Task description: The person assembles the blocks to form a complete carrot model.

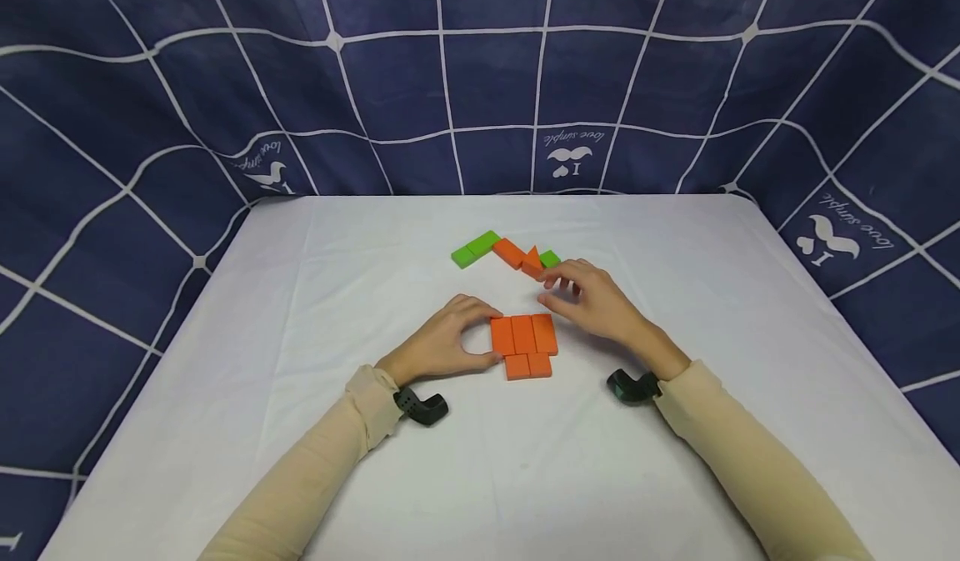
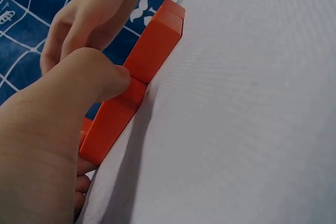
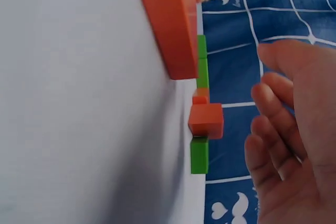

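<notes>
My left hand (image 1: 450,336) is at the left end of a flat group of orange blocks. Its thumb and fingertips pinch the leftmost orange block (image 1: 502,337) from the near and far sides; in the left wrist view the thumb lies on an orange block (image 2: 113,121). Three longer orange blocks form the far row, and two short orange blocks (image 1: 528,367) sit against their near side. Above the table, to the right, hovers my right hand (image 1: 596,298), fingers loosely bent and nothing between them. Its fingertips overlap an orange triangular block (image 1: 532,262) in the head view.
Farther back, two green blocks (image 1: 476,248) lie end to end, with an orange block (image 1: 508,253) to their right. Another green block (image 1: 550,258) lies near the triangular one. A white cloth (image 1: 375,244) covers the table; a dark blue checked curtain (image 1: 480,86) surrounds its back and sides.
</notes>
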`<state>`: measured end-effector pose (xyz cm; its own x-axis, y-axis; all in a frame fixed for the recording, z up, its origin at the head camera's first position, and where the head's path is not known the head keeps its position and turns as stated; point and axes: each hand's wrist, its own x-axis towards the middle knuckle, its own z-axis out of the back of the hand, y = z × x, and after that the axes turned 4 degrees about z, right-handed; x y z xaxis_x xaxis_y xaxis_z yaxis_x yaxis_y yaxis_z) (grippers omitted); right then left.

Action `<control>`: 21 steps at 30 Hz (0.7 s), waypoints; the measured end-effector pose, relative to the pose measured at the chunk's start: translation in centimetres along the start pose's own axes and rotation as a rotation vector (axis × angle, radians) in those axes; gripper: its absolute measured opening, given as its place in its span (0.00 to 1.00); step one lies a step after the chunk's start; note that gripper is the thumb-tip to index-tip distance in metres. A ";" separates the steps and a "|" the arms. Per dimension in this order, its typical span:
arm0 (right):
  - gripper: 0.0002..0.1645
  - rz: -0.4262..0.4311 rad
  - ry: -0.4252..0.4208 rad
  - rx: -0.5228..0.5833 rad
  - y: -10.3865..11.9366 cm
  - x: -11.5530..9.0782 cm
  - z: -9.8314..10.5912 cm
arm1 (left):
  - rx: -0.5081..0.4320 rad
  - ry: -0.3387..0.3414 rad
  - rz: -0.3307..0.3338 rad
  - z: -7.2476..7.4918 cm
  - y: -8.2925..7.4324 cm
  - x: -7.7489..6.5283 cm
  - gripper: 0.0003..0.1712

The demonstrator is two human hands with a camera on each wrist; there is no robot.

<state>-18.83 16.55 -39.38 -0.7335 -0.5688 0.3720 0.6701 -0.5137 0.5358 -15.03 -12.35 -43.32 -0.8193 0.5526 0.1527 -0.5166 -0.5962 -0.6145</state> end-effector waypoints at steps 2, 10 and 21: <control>0.18 -0.018 -0.009 -0.015 -0.2 1.0 0.0 | 0.003 0.006 0.000 -0.1 0.0 0.0 0.33; 0.31 -0.171 0.085 -0.141 -1.4 6.0 0.3 | 0.006 0.005 -0.003 0.1 0.1 0.3 0.32; 0.35 -0.251 0.212 -0.200 -3.1 8.2 -1.5 | -0.001 0.008 0.003 0.0 0.1 0.1 0.33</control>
<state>-26.72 12.50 -39.09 -0.8517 -0.5190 0.0724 0.4973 -0.7568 0.4242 -15.17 -12.34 -43.34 -0.8187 0.5557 0.1448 -0.5143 -0.5972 -0.6155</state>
